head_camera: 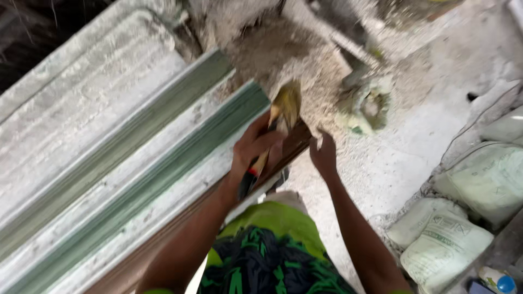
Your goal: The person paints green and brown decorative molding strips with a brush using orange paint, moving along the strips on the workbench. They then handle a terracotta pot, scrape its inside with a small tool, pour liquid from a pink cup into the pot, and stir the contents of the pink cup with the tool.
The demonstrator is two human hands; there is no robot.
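Note:
My left hand (255, 152) grips a paintbrush (275, 128) with a yellow-and-black handle and pale bristles pointing up and away. The brush rests over the end of a long dark brown board (297, 142) that runs down to the lower left. My right hand (324, 157) hovers just right of that board end, fingers spread, holding nothing. Long green-grooved moulded strips (163, 163) coated in white dust lie beside the board on the left.
A heap of pale sawdust-like powder (283, 54) lies on the dusty floor ahead. A crumpled sack (368, 106) sits to its right. Several filled pale sacks (452, 239) are stacked at the right edge. A blue-capped bottle (498, 280) stands in the lower right corner.

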